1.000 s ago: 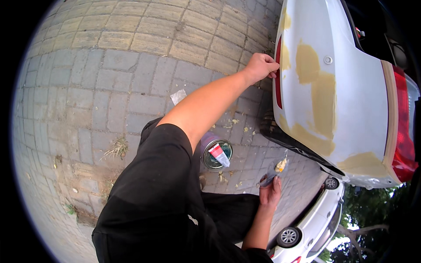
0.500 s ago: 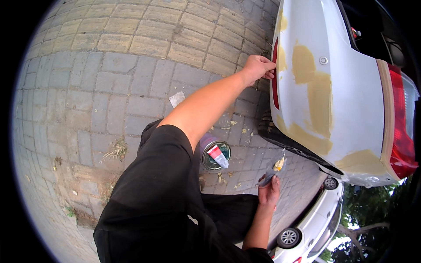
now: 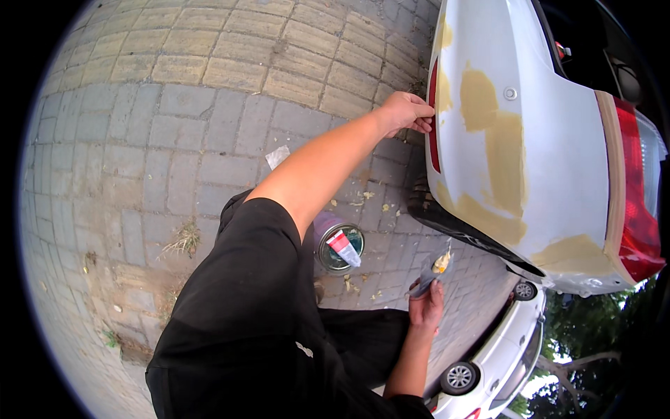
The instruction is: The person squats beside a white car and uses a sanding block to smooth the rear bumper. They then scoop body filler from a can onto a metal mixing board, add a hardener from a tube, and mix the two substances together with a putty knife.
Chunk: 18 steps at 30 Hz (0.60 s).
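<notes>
The left hand (image 3: pixel 405 113) is being held at the red reflector strip (image 3: pixel 434 140) on the white bumper (image 3: pixel 558 146), with thumb and fingers drawn close together. Whether anything thin is being pinched in that grip cannot be told. To the right of this grip, tan filler patches (image 3: pixel 504 160) are being shown on the bumper, and farther right a red tail light (image 3: pixel 634 195) is being edged by a beige strip (image 3: pixel 612 174).

Well below the left grip, a grey palette (image 3: pixel 423 279) is being held by the right hand (image 3: pixel 427 305), the fingers closed around its lower end. A lump of cream-and-yellow paste (image 3: pixel 441 262) is being carried on the palette, just above the right grip.

To the left of the right grip, a tin (image 3: pixel 333 261) is being supported by the paving (image 3: pixel 188 133), and a red-and-white tube (image 3: pixel 343 246) is being borne on its top. Left of and below the left grip, a pale scrap (image 3: pixel 278 156) is lying on the paving. A white car (image 3: pixel 499 342) is standing to the right of and below the right grip.
</notes>
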Each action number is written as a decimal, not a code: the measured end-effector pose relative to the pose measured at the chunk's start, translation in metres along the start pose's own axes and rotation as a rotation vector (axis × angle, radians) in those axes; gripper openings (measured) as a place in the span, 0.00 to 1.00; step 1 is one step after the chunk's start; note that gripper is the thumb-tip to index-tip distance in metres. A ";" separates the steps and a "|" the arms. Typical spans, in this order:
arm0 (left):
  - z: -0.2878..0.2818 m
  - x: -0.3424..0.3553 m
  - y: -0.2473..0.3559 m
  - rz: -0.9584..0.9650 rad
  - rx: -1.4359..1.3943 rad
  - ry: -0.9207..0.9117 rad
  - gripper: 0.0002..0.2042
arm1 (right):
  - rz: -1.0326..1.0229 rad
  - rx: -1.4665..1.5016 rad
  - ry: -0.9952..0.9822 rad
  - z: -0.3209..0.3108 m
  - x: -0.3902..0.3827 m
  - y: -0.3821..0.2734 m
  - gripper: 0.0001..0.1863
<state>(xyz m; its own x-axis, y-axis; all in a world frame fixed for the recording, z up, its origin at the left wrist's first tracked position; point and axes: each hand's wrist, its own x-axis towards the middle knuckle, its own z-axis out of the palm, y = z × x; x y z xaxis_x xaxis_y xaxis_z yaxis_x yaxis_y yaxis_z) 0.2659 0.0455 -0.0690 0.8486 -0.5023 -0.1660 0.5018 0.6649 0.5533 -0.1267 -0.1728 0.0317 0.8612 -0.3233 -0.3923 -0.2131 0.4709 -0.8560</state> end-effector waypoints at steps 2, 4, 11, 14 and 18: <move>0.003 0.001 -0.001 0.040 -0.005 0.050 0.07 | 0.002 0.000 0.016 -0.002 0.001 0.000 0.14; 0.008 0.000 0.001 0.068 -0.012 0.099 0.07 | 0.004 0.002 0.036 -0.003 0.002 0.000 0.14; 0.012 -0.006 -0.007 0.136 0.034 0.133 0.07 | -0.012 -0.018 0.078 -0.003 0.002 0.001 0.10; 0.014 -0.005 -0.006 0.160 0.049 0.143 0.07 | 0.008 -0.005 -0.019 -0.007 -0.002 -0.002 0.17; 0.007 0.004 -0.004 0.171 -0.048 0.142 0.07 | -0.006 -0.042 0.069 0.010 -0.002 -0.001 0.07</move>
<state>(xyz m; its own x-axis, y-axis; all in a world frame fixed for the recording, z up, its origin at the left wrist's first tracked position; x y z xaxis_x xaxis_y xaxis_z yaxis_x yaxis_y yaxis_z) 0.2664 0.0371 -0.0664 0.9353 -0.2993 -0.1886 0.3532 0.7610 0.5442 -0.1240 -0.1644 0.0370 0.8290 -0.3826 -0.4078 -0.2283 0.4342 -0.8714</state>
